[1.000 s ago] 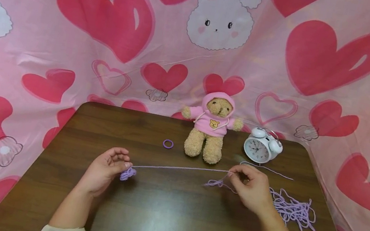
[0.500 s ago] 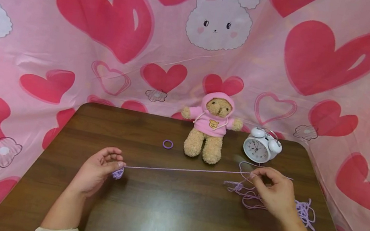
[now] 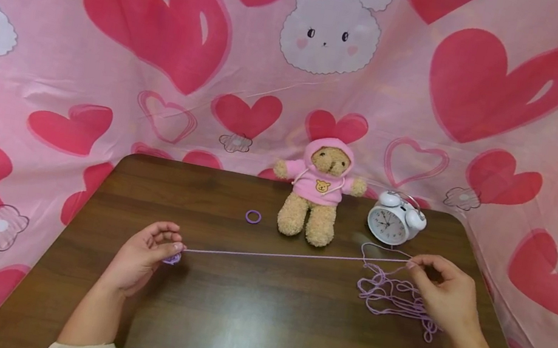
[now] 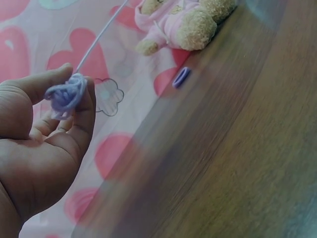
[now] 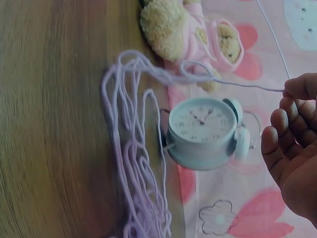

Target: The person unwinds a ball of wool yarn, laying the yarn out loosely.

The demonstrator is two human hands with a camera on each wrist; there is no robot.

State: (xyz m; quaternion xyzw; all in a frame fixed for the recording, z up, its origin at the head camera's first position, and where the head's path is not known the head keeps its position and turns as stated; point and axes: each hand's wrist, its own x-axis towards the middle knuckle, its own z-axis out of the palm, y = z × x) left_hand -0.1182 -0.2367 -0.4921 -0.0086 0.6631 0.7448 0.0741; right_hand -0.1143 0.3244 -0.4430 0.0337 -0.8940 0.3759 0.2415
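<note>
A small wound bundle of purple yarn [image 4: 67, 96] is pinched between the thumb and fingers of my left hand [image 3: 143, 255], on the left side above the table. From it a taut strand of yarn [image 3: 276, 255] runs across to my right hand [image 3: 449, 295], which pinches it between thumb and forefinger. Below and beside the right hand, a loose tangle of the same yarn [image 3: 392, 294] hangs or lies in loops; the right wrist view shows these loops [image 5: 121, 99] joined to the pinched strand.
A teddy bear [image 3: 307, 216] in a pink hoodie sits at the back of the brown table [image 3: 255, 318]. To its right stands a white alarm clock [image 3: 389, 223]. A purple ring [image 3: 253, 216] lies left of the bear. Heart-patterned pink cloth [image 3: 167, 44] hangs behind.
My right hand has moved right, lengthening the taut strand, and the loose yarn has shifted and spread. The left hand has drifted slightly left with its bundle.
</note>
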